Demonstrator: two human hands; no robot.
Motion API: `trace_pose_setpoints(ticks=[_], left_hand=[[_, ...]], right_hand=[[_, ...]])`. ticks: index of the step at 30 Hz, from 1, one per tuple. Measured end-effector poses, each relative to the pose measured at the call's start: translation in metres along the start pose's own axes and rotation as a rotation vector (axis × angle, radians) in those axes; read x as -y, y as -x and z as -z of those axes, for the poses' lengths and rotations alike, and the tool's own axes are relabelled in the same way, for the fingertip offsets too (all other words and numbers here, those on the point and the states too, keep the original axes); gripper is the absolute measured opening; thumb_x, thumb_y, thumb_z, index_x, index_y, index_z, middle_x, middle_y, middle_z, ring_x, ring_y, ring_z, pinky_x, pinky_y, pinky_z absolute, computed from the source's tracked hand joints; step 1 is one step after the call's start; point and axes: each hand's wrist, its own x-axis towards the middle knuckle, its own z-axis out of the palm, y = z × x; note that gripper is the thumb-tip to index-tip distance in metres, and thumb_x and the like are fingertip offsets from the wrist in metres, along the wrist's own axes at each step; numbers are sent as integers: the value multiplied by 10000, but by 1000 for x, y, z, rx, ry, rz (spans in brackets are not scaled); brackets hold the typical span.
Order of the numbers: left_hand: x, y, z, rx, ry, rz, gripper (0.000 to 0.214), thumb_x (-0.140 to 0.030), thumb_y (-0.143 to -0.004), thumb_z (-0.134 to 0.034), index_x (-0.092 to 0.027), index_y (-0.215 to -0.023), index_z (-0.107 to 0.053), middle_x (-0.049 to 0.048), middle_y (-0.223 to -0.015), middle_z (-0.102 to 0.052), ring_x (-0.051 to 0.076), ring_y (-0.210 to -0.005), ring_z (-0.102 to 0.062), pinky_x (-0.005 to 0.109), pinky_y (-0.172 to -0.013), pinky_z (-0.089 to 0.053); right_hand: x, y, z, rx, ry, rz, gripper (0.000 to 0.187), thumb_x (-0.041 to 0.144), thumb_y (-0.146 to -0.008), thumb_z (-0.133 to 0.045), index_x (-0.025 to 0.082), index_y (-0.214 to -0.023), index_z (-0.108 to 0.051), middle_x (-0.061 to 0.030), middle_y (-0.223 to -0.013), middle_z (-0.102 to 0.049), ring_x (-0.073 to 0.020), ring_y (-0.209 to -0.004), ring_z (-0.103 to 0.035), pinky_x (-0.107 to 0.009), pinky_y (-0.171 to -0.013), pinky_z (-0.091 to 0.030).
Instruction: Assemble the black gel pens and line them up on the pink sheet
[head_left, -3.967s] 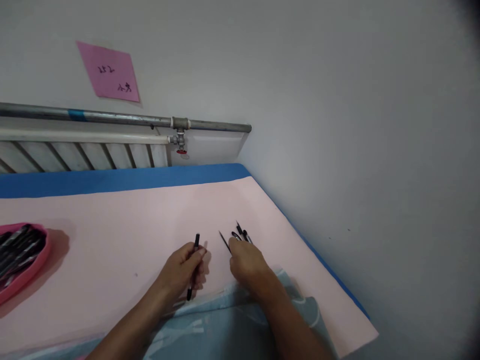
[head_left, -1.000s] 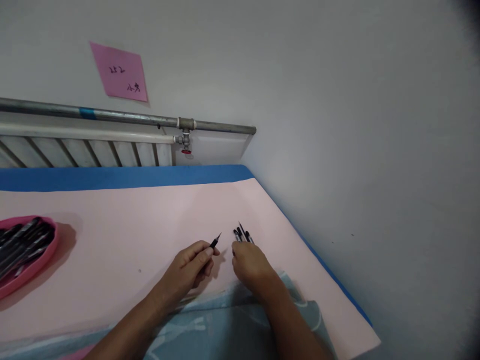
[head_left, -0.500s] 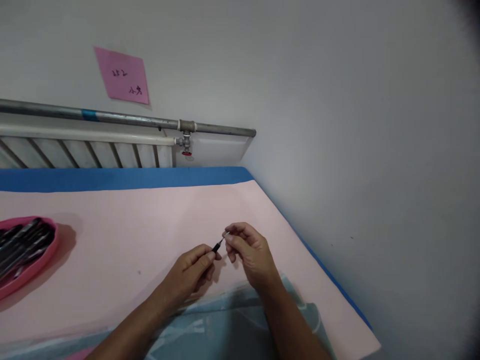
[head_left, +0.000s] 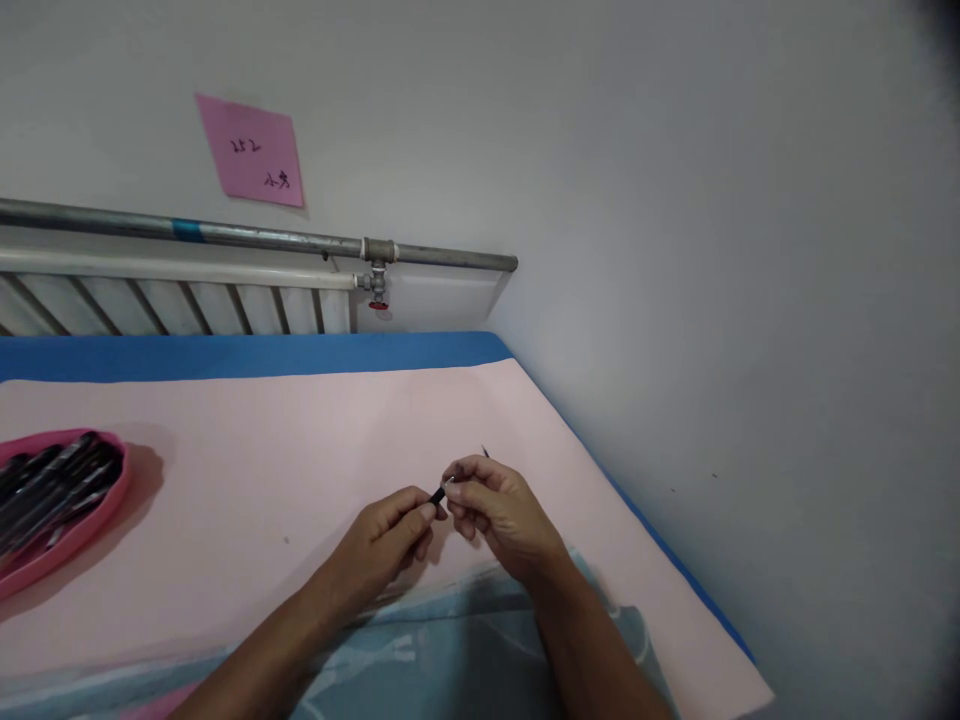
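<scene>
My left hand (head_left: pixel 390 535) is closed around a black pen (head_left: pixel 437 495), of which only the front end shows past the fingers. My right hand (head_left: pixel 499 510) pinches a small pen part against that end; the part is mostly hidden between thumb and forefinger. Both hands meet just above the pink table cover (head_left: pixel 300 450). A thin black tip (head_left: pixel 484 451) of the loose pen parts pokes out behind my right hand; the others are hidden.
A pink tray (head_left: pixel 82 525) with several black pens sits at the far left. A blue strip (head_left: pixel 247 355) edges the table at the back and right. A radiator (head_left: pixel 172 305), a metal pipe (head_left: pixel 262 238) and a pink note (head_left: pixel 251 150) are on the wall. Light blue cloth (head_left: pixel 450 650) lies under my forearms.
My right hand left the loose parts on the table, rose, and came to the tip of the pen in my left hand. The left hand turned the pen so its tip faces right.
</scene>
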Motion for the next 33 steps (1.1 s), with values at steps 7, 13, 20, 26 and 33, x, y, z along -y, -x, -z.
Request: trace_pose_setpoints(ticks=[7, 13, 20, 26, 33], left_hand=[[0, 0, 2, -33, -75, -47, 274, -408, -832, -421, -165, -823, -547, -54, -531, -431, 61, -448, -344, 186, -430, -252], [-2, 2, 2, -53, -218, -135, 275, -392, -846, -410, -163, -835, -561, -44, -550, -451, 71, -501, -395, 191, -481, -301], [-2, 2, -3, 28, 69, 23, 283, -428, -823, -426, -163, -836, -524, -66, -516, -429, 31, -354, -276, 170, -347, -180], [-4, 3, -3, 33, 166, 39, 277, -430, -812, -447, -163, -824, -519, -71, -500, -418, 22, -339, -263, 161, -334, -159], [-5, 3, -2, 29, 145, 24, 281, -429, -809, -451, -159, -822, -530, -63, -505, -425, 25, -347, -274, 159, -338, -176]], right_hand=[[-1, 0, -3, -67, 113, 51, 142, 222, -622, -659, 145, -698, -568, 61, -490, -504, -44, -368, -404, -173, -354, -280], [-1, 0, -5, -69, 82, 40, 170, 249, -633, -669, 153, -719, -559, 65, -493, -492, -45, -390, -405, -171, -366, -272], [-3, 0, -1, -76, 137, 82, 172, 304, -675, -649, 140, -708, -609, 63, -450, -459, -48, -389, -388, -181, -378, -269], [0, 0, 1, 1, 145, 49, 229, 315, -682, -638, 146, -837, -629, 50, -505, -503, -60, -404, -415, -189, -388, -294], [1, 0, 2, -21, 184, 66, 205, 317, -661, -660, 149, -767, -611, 53, -504, -497, -55, -408, -402, -190, -396, -291]])
